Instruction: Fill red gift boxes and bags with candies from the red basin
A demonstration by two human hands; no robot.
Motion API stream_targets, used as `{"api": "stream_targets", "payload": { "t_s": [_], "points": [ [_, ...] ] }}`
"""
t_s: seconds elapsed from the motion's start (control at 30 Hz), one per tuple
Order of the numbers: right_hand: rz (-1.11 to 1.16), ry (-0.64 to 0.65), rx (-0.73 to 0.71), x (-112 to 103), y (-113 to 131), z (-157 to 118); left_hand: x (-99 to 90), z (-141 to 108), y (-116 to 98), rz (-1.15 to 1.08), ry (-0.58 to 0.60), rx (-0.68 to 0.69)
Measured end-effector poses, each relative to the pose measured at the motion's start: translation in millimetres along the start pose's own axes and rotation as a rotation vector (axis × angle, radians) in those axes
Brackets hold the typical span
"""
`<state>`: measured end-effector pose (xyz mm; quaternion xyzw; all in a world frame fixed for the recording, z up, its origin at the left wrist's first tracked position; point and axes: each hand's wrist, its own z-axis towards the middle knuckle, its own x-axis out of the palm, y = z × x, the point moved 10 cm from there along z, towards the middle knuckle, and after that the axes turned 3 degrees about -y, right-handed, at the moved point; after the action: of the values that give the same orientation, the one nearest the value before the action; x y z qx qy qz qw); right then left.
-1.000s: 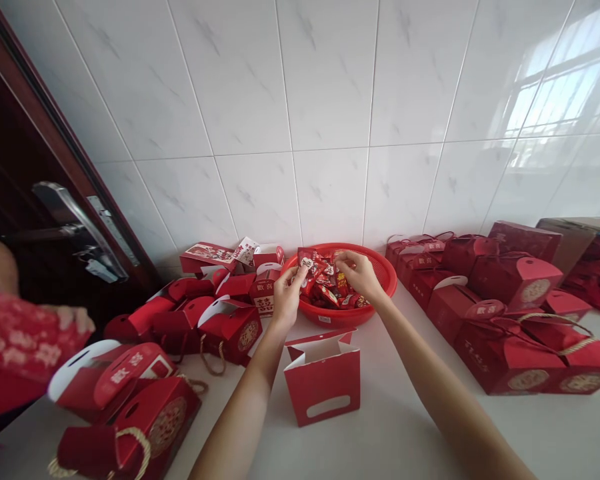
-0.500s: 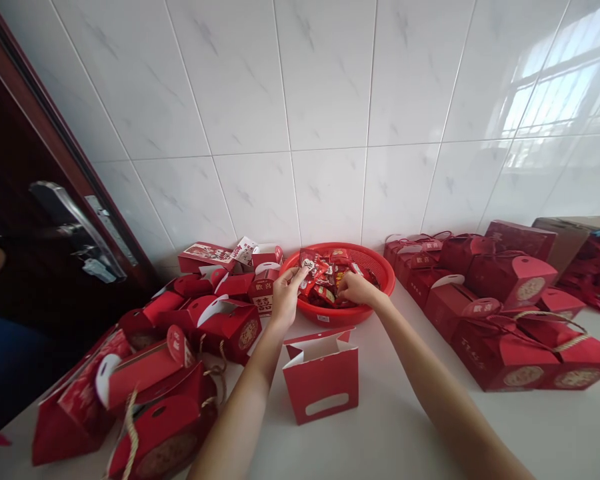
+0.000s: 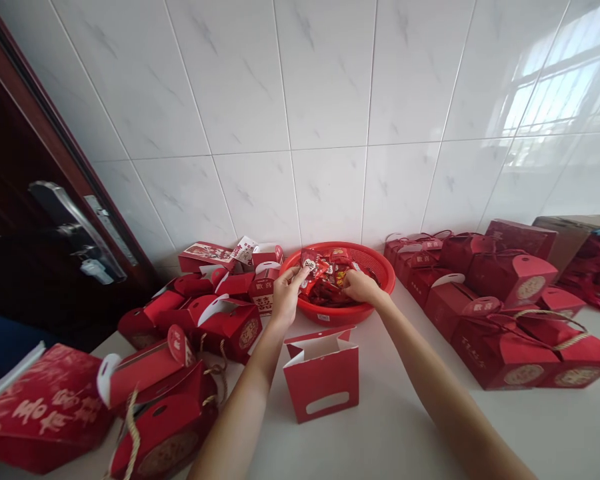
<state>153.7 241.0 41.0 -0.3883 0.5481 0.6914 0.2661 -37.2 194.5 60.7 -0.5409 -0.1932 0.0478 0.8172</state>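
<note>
My left hand (image 3: 285, 295) is closed on a red wrapped candy (image 3: 309, 260) with white lettering, held over the left part of a red plastic basket (image 3: 387, 280). My right hand (image 3: 361, 287) reaches into the basket from the right, its fingers curled together among the wrapped candies (image 3: 325, 291). Whatever those fingertips pinch is hidden. In front of the basket, between my forearms, an open-topped red paper box (image 3: 325, 383) stands upright on the white table, an oval cut-out in its near side.
Red gift boxes (image 3: 230, 327), some with rope handles, crowd the left side. More closed red boxes (image 3: 510, 347) stand in rows on the right, near a cardboard box (image 3: 570, 240). A tiled wall (image 3: 330, 193) rises behind; a dark door (image 3: 45, 267) is at left.
My right hand has shifted slightly among the candies, while my left stays put. A red box at lower left has swung leftward and tilted. The other person's arm at the left edge is gone from view.
</note>
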Motion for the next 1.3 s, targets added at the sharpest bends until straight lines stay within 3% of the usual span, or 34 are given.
{"api": "stream_targets", "payload": {
  "t_s": [0.33,0.5,0.63,0.9,1.0,1.13,1.3],
  "points": [
    [0.627,-0.007,-0.020,-35,-7,-7,4.6,-2,0,-0.007,0.040,-0.023],
    [0.871,-0.011,-0.063,-50,11,-19,5.6,-3,-1,0.020,0.051,-0.004],
    [0.989,0.013,-0.147,-49,38,-29,6.1,-4,-2,0.055,0.059,0.015],
    [0.595,-0.240,-0.130,-51,55,-38,10.9,-5,-4,0.085,0.115,0.040],
    [0.543,-0.266,-0.125,-50,57,-39,15.9,-9,-8,0.103,0.160,0.046],
    [0.524,-0.205,-0.189,-51,58,-36,19.3,-13,-14,0.122,0.190,0.085],
    [0.167,0.074,-0.256,-32,38,-27,14.3,-11,-17,0.099,0.130,0.097]
  ]
}}
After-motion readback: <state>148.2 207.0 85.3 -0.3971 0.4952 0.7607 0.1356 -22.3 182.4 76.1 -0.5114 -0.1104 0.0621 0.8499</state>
